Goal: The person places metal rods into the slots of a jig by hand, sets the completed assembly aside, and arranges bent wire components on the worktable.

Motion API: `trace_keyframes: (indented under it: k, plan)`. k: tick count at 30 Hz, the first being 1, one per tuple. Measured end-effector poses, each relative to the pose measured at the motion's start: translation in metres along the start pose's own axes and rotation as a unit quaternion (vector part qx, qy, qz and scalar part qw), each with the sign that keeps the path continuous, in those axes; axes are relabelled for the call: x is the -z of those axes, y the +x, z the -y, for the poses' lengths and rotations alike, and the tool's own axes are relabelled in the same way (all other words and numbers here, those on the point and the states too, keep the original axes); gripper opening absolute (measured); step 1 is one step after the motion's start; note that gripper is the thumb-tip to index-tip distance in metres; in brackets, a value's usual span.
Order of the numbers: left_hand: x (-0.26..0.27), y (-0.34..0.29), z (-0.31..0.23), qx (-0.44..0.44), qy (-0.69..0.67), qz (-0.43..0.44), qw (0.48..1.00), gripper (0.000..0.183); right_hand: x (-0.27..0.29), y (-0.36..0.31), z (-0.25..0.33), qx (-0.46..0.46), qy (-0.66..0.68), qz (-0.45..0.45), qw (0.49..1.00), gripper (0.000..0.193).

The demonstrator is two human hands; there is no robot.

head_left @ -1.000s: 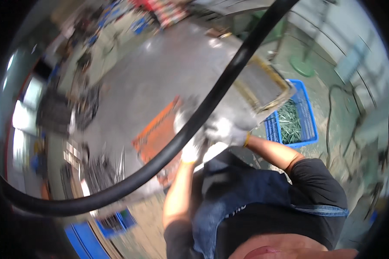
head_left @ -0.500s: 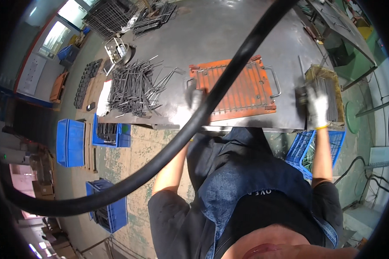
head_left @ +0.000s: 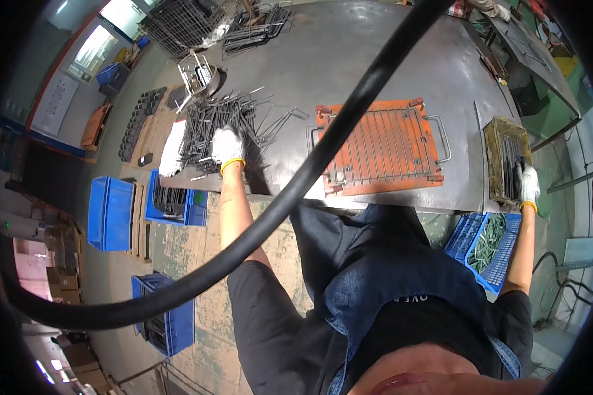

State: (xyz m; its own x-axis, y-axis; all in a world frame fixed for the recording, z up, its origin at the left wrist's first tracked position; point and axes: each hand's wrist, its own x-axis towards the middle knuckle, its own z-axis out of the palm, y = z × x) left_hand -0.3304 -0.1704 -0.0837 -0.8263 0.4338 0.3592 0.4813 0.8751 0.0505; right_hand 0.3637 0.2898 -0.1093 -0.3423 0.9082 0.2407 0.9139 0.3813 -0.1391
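My left hand, in a white glove, is down on a loose pile of dark metal rods at the left of the table. Its fingers curl downward, and what they hold is hidden. My right hand, gloved too, is at the right side of a worn yellowish box of upright-looking thin strips. Its dark-tipped fingers bend over the rim, and I cannot make out what they grip. Between my hands lies an orange fixture plate with parallel rods across it and a handle on its right side.
A thick black hose crosses the view diagonally. White gloves lie left of the rod pile. Blue crates stand on the floor at left; a blue basket stands below the box. A person's gloved hand shows at far right.
My left hand has gone from the fixture's left side to the rod pile. My right hand has shifted from over the box to its right side. Another person has come into view.
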Motion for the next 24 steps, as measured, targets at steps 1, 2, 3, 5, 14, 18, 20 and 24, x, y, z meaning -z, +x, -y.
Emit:
trace_keyframes:
  k: [1,2,3,5,14,18,20,24]
  plan:
    - [-0.005,0.003,-0.002,0.018,0.079,0.067,0.994,0.034,0.019,-0.006,0.019,-0.036,0.008,-0.016,0.999,0.048]
    - [-0.027,0.012,0.015,0.06,0.104,0.087,0.989,0.029,0.024,-0.004,0.02,-0.023,0.06,-0.043,0.997,0.04]
    - [-0.031,0.018,0.01,0.052,0.1,0.087,0.99,0.029,0.033,-0.01,0.025,-0.019,0.106,-0.066,0.992,0.035]
    - [-0.033,0.021,0.009,0.047,0.058,0.089,0.993,0.026,0.059,-0.025,0.071,-0.054,0.154,-0.03,0.986,0.034]
    - [0.013,0.046,0.009,0.073,-0.07,0.137,0.985,0.039,0.059,-0.062,0.168,0.131,0.196,-0.074,0.969,0.026]
    - [0.019,0.046,0.029,0.085,-0.168,0.134,0.973,0.041,0.064,-0.08,0.241,0.159,0.258,0.025,0.953,0.027]
    - [0.029,0.043,0.029,0.091,-0.167,0.154,0.97,0.041,0.066,-0.089,0.265,0.193,0.261,0.054,0.944,0.028]
    - [0.044,0.044,0.007,0.091,-0.147,0.176,0.969,0.042,0.051,-0.1,0.269,0.261,0.272,0.061,0.924,0.027]
